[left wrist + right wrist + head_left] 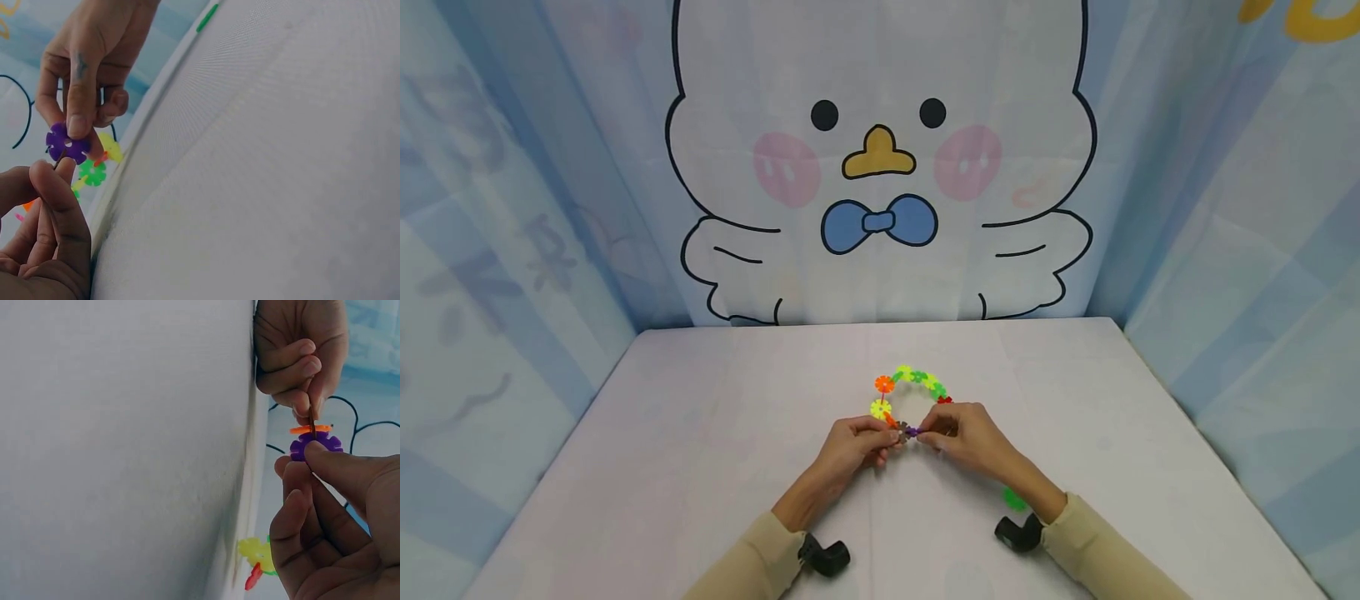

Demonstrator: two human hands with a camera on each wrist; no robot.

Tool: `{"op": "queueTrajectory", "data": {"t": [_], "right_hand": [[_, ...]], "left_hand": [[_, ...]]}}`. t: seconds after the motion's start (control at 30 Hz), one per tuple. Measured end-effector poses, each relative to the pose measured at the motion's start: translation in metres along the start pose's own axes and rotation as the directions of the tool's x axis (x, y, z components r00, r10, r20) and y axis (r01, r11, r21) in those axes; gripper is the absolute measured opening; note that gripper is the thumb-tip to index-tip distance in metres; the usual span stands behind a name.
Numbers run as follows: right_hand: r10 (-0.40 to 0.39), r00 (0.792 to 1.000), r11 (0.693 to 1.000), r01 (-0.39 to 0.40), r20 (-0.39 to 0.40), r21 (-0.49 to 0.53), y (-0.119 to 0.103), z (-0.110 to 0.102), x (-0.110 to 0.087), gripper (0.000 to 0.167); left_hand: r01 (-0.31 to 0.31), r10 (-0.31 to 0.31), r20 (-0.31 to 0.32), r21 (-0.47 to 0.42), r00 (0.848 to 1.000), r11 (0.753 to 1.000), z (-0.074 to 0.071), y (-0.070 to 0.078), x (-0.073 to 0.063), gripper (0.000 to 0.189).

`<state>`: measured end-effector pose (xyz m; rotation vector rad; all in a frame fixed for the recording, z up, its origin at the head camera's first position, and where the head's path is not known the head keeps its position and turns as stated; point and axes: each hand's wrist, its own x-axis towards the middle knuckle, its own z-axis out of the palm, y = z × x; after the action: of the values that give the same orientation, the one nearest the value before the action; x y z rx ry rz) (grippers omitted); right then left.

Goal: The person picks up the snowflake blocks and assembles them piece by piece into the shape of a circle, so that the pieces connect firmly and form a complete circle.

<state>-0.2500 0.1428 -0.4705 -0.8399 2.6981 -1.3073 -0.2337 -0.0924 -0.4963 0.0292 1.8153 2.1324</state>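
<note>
My left hand (842, 454) pinches a brown notched plastic disc (903, 432) between thumb and fingers. Opposite it, my right hand (976, 440) holds a purple notched disc (300, 449) by its edge. In both wrist views the brown disc, seen edge-on, meets the rim of the purple one. Beyond the hands, a curved chain of similar discs arcs over the table, with a yellow disc (881, 408), an orange disc (884, 384), several green and yellow ones, and a red disc (945, 400) by the right hand. Fingers partly hide both chain ends.
A loose green disc (1014, 499) lies on the white table (715, 433) beside the right forearm. Black wrist-camera mounts (827, 557) stick out inward from both sleeves. Printed curtains (880, 275) stand behind the table and at both sides.
</note>
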Motion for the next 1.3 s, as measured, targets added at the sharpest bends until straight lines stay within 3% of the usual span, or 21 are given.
{"op": "queueTrajectory", "data": {"t": [0.2, 0.3, 0.47, 0.67, 0.8, 1.03, 1.3], "right_hand": [[0.010, 0.999, 0.995, -0.006, 0.041, -0.101, 0.001, -0.015, -0.008, 0.007], [0.051, 0.994, 0.989, -0.037, 0.095, -0.145, 0.002, -0.029, -0.016, 0.008], [0.154, 0.962, 0.971, -0.105, 0.226, -0.214, 0.006, -0.055, -0.030, 0.010], [0.195, 0.930, 0.964, -0.124, 0.312, -0.233, 0.010, -0.072, -0.049, 0.009], [0.201, 0.919, 0.963, -0.123, 0.338, -0.240, 0.008, -0.078, -0.060, 0.012], [0.179, 0.918, 0.957, -0.080, 0.353, -0.277, 0.003, -0.085, -0.072, 0.015], [0.212, 0.906, 0.948, -0.099, 0.367, -0.303, 0.004, -0.088, -0.076, 0.020]], "left_hand": [[0.005, -0.005, 0.000, -0.007, 1.000, 1.000, 0.000, -0.001, 0.001, 0.012], [0.015, -0.015, -0.003, -0.006, 1.000, 1.000, 0.000, -0.001, 0.001, 0.010], [0.016, -0.016, 0.011, -0.002, 1.000, 1.000, 0.000, -0.001, 0.002, 0.010], [0.015, -0.015, 0.017, -0.012, 1.000, 1.000, -0.001, 0.000, 0.001, 0.008], [0.020, -0.020, 0.016, -0.014, 1.000, 1.000, -0.002, 0.000, 0.001, 0.010], [0.033, -0.033, -0.013, -0.016, 0.999, 0.999, -0.001, -0.003, 0.002, 0.016], [0.040, -0.039, 0.008, -0.043, 0.999, 0.998, -0.001, -0.001, 0.001, 0.023]]}}
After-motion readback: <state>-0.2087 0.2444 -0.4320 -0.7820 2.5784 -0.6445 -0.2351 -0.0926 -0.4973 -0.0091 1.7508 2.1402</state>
